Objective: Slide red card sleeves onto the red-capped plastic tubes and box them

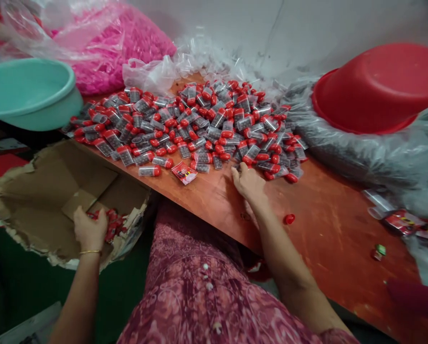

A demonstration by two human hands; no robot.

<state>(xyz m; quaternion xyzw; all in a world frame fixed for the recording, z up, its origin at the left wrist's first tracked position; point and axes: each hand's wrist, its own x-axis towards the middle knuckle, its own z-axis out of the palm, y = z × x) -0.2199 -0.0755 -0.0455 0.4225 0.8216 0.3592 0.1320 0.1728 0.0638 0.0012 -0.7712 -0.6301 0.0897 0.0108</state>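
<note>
A wide heap of small clear tubes with red caps (199, 124) covers the far part of the reddish wooden table (328, 224). My right hand (248, 182) rests at the near edge of the heap, fingers curled onto the tubes there. My left hand (89, 228) is lowered into a torn cardboard box (38, 200) beside the table. It is closed over a few red-capped tubes (112, 223) lying in the box bottom. A loose red cap (289, 219) lies on the table right of my right forearm.
A teal basin (30, 93) sits at the left, a bag of pink pieces (127, 43) behind it. A red basin (378, 88) rests on a clear bag of dark items (360, 148) at the right. Small packets (400, 222) lie at the right edge.
</note>
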